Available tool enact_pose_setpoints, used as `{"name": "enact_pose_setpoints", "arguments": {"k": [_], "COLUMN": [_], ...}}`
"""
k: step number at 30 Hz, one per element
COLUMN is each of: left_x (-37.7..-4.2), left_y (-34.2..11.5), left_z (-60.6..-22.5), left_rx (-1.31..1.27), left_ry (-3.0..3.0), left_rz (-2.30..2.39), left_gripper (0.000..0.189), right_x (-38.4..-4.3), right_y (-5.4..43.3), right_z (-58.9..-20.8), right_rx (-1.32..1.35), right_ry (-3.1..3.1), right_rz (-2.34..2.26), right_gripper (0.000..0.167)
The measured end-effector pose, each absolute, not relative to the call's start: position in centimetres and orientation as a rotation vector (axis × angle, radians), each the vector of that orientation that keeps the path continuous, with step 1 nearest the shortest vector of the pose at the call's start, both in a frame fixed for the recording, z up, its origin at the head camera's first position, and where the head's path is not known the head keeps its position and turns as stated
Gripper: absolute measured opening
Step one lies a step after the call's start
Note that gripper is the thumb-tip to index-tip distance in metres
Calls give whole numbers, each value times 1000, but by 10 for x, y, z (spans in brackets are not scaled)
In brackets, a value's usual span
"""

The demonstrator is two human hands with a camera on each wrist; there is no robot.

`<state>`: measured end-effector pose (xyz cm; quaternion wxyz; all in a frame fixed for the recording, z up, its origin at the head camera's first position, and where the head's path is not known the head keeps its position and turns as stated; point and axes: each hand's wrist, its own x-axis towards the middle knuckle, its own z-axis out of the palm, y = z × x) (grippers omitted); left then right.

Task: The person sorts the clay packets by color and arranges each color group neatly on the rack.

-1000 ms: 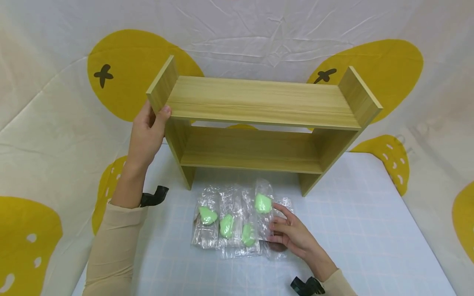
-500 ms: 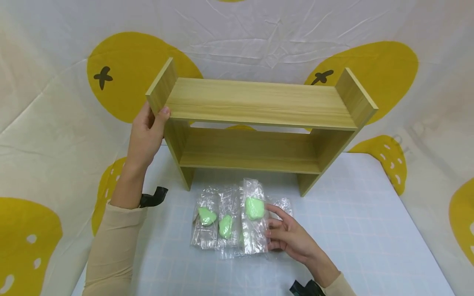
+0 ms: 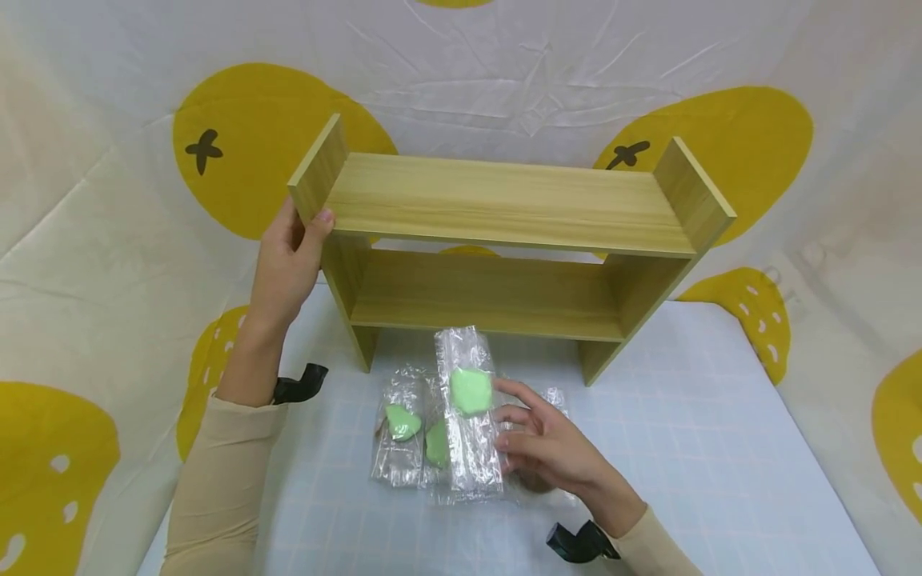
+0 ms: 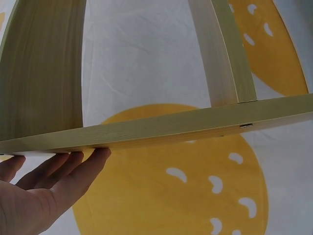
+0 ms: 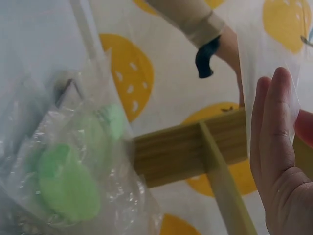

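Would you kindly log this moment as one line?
left hand: grips wood-grain shelf | right hand: pinches clear packet | other packets: on table

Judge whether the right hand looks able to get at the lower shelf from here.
Probably yes: the right hand, holding a plastic bag, is in front of the lower shelf, whose open front shows nothing blocking the way.
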<state>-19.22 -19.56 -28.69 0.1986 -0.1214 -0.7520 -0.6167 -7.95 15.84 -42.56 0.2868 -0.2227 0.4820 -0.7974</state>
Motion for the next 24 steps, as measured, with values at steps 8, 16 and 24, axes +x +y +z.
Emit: {"name": "enact_pose_setpoints", "arguments": {"k": [8,16,24], "left_x": [-194,-196,-198], "left_y": [-196,-193,-194], "left_z": [-288,-289,-289], "left_rx": [-339,-338,-350], "left_ry": [-2100,-2107,-2116], "left_rz": [-1719,-1716,-1704], "left_gripper": [43,43,43], "right_x": [-109,-140,-155], "right_y": [124,89,69], "right_z": [-418,-409,-409], "right_rx": [-458,-371,-343], "right_ry": [1436,1420,1372], "right_rz": [-2131,-2175,-2209], "right_gripper": [70,73,74]}}
